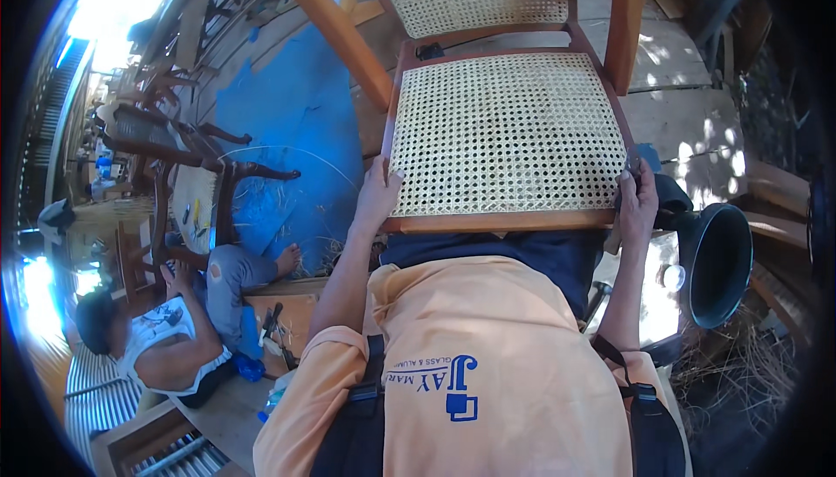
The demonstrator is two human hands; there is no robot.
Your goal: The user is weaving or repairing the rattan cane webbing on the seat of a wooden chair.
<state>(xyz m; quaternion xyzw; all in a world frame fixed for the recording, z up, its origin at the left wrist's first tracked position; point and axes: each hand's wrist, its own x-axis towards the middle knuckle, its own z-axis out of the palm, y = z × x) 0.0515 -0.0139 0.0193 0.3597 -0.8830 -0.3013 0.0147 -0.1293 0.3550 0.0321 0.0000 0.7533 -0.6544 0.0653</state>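
- Left: your left hand [380,194] holds the front left edge of the chair's frame, fingers curled close, tips partly hidden.
- Centre: the chair [505,137], its woven cane seat facing up, just before your waist.
- Right: your right hand [638,200] holds the opposite edge, thumb and fingers bent narrowly around it.

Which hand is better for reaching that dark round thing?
Probably the right hand: it's close to the dark round thing. The left hand is farther away, across the woven chair seat.
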